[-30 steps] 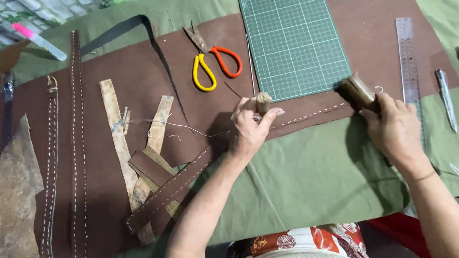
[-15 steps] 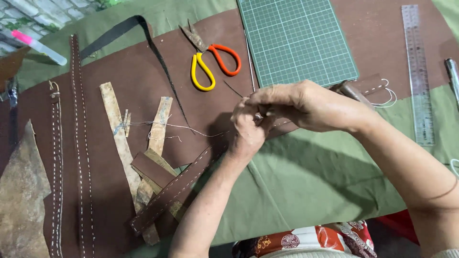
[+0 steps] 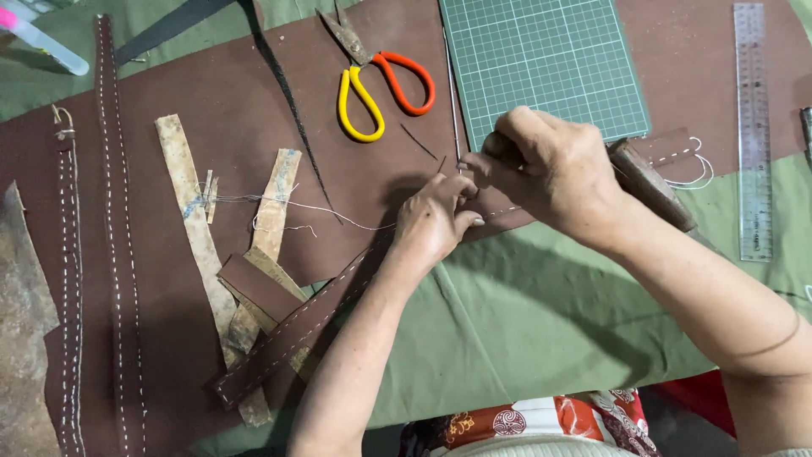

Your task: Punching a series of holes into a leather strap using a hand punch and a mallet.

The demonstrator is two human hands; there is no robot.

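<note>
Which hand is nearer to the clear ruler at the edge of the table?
The right hand. It sits over the stitched strap by the cutting mat, closer to the ruler. The left hand lies farther away, on the other side of the right hand.

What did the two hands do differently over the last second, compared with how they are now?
The right hand let go of the dark rolled tool at the strap's right end, which now lies on the table, and crossed left to meet the left hand over the stitched brown strap. The small wooden piece the left hand pinched earlier is no longer visible. The scissors, cutting mat and ruler lie as before.
</note>
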